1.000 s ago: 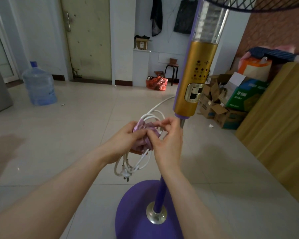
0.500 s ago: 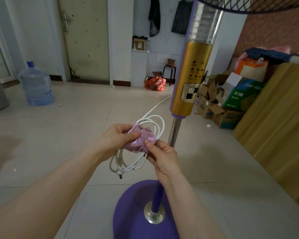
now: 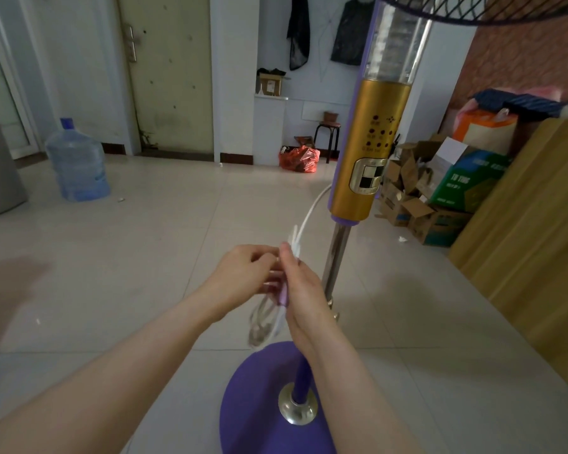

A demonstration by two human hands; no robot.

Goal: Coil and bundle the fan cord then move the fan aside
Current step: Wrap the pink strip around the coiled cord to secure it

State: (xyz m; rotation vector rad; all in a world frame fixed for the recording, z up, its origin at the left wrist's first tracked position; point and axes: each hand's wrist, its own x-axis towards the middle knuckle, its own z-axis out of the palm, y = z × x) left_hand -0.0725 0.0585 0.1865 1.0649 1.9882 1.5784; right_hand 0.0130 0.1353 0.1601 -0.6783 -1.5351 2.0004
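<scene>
Coiled white cord (image 3: 263, 322) pinched between left hand (image 3: 243, 273) and right hand (image 3: 304, 286), fingers closed on it and pink wrap (image 3: 283, 294). Fan (image 3: 369, 158) stood just beside.

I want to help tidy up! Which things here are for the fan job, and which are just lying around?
For the job:
fan
white cord
pink wrap
left hand
right hand

Just lying around:
water jug
red bag
stool
cardboard boxes
</scene>
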